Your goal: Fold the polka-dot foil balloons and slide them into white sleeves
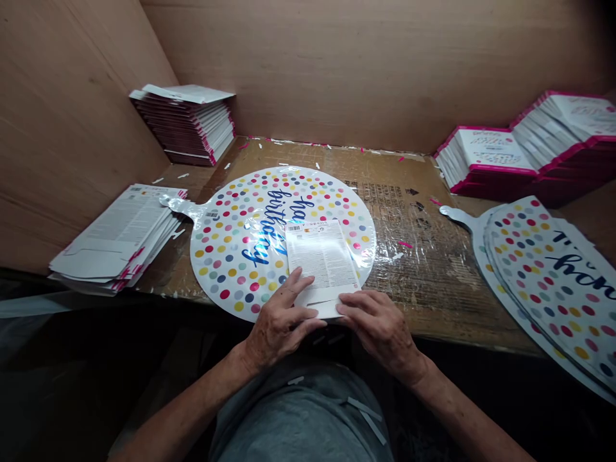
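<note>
A white printed card sleeve (pixel 323 256) lies over the lower right of a flat round foil balloon (pixel 240 244) with coloured dots and blue "happy birthday" lettering. My left hand (pixel 287 314) grips the sleeve's near left edge, thumb at the front and fingers on top. At the near right corner, my right hand (pixel 378 324) pinches the same sleeve. A cut or slit shows in the sleeve near its front edge. The balloon's tail (pixel 180 206) points left, towards a pile of flat white sleeves (pixel 110 231).
A tall stack of folded packs (pixel 192 122) stands in the back left corner. Pink-edged packs (pixel 500 151) are stacked at the back right. More flat dotted balloons (pixel 539 269) lie at the right, overhanging the edge. Paper scraps dot the cardboard-covered tabletop (pixel 409 256); board walls enclose it.
</note>
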### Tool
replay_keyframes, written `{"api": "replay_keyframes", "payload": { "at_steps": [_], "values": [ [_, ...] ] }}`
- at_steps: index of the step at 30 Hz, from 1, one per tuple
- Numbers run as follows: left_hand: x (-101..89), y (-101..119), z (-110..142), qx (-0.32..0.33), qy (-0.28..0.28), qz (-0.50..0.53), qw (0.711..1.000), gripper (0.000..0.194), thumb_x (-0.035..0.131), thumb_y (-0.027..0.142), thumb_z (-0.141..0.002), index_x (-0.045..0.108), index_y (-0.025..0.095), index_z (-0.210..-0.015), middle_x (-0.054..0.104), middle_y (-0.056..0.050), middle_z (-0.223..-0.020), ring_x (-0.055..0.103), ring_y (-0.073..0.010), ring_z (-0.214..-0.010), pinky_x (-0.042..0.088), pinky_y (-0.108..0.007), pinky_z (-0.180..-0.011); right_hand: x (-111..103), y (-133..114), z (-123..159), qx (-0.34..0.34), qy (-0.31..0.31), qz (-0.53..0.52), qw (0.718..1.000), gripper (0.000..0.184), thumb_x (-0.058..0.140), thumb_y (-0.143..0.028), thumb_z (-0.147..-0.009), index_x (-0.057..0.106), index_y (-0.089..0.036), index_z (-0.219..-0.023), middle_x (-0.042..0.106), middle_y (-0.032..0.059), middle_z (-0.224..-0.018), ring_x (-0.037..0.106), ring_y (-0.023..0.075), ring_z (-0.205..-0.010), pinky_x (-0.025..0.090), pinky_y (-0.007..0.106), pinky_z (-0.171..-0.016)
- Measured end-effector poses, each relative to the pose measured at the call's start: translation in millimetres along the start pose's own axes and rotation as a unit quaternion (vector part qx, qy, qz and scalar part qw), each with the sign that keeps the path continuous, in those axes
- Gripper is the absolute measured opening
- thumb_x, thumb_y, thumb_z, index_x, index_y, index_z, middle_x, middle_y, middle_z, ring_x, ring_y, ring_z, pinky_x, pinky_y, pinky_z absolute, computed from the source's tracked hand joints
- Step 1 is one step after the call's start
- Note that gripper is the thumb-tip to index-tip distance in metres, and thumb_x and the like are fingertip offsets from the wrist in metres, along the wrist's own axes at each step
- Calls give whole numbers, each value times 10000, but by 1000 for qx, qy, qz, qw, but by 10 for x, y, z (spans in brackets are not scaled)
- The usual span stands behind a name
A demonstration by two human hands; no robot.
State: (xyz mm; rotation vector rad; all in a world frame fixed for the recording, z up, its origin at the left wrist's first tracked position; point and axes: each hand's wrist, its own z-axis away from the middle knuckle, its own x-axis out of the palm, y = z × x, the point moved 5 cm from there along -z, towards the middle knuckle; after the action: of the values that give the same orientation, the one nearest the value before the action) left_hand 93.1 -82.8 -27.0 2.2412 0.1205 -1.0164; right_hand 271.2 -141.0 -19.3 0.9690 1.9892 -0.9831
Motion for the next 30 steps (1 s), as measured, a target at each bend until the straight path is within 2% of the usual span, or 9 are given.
{"api": "replay_keyframes", "payload": {
  "at_steps": [4,8,10,13,15,18,22,26,30],
  "values": [
    [65,-91,-123,-164,50,-118,978,215,639,317,-889,645,163,-739,670,-157,-1200,613,-321,-1171,522,-491,-972,77,119,-162,135,-6,16,991,239,556,-361,-963,689,-174,-895,702,88,-907,654,175,-771,521,291,-666],
    [130,-133,-195,-234,58,-206,949,188,685,322,-846,619,152,-893,620,-202,-1275,623,-361,-1114,511,-545,-922,56,2,-33,-13,5,110,994,418,549,-435,-954,625,-125,-1224,649,185,-1228,609,288,-1095,495,446,-915],
    [122,-99,-192,-235,71,-156,957,226,697,338,-833,609,165,-949,629,-180,-1259,605,-346,-1147,494,-526,-956,-5,-34,128,-75,7,100,992,361,609,-342,-936,619,-146,-1239,695,140,-1163,623,253,-1045,497,409,-908],
    [33,-64,-150,-302,106,5,947,432,743,460,-764,598,172,-1052,678,-140,-1125,640,-304,-1063,523,-463,-918,-170,-1,228,-58,82,84,991,319,650,-150,-900,631,-192,-1215,738,85,-1023,642,195,-916,517,335,-822],
    [20,-88,-143,-378,94,171,905,493,724,528,-755,614,162,-1066,711,-112,-1009,682,-270,-932,557,-404,-822,-212,5,131,-51,126,65,989,336,643,-118,-895,631,-209,-1218,736,83,-1034,641,195,-943,520,337,-833],
    [53,-159,-225,-443,80,417,789,480,705,560,-750,676,127,-955,735,-92,-853,704,-229,-755,571,-337,-701,-88,-33,-221,-79,119,30,989,266,623,-163,-917,646,-206,-1179,727,83,-1054,630,201,-983,506,351,-875],
    [-43,-419,-357,-446,208,511,704,481,809,469,-654,688,128,-972,740,-74,-861,705,-195,-716,578,-306,-672,227,-73,-786,-37,58,66,995,173,583,-312,-951,677,-195,-1034,700,90,-1000,610,214,-924,471,351,-841],
    [-172,-658,-345,-431,283,459,723,515,795,483,-678,683,120,-1025,749,-92,-911,712,-212,-777,577,-305,-696,454,-165,-1272,14,-9,105,994,192,549,-320,-963,626,-191,-844,648,62,-835,577,183,-736,402,292,-649],
    [-417,-864,-232,-440,298,356,769,438,722,512,-757,696,131,-973,751,-91,-869,711,-225,-820,565,-289,-709,604,-349,-1669,-33,-145,114,982,124,578,-191,-914,593,-202,-791,627,26,-752,567,152,-649,302,277,-533]
  ]
}}
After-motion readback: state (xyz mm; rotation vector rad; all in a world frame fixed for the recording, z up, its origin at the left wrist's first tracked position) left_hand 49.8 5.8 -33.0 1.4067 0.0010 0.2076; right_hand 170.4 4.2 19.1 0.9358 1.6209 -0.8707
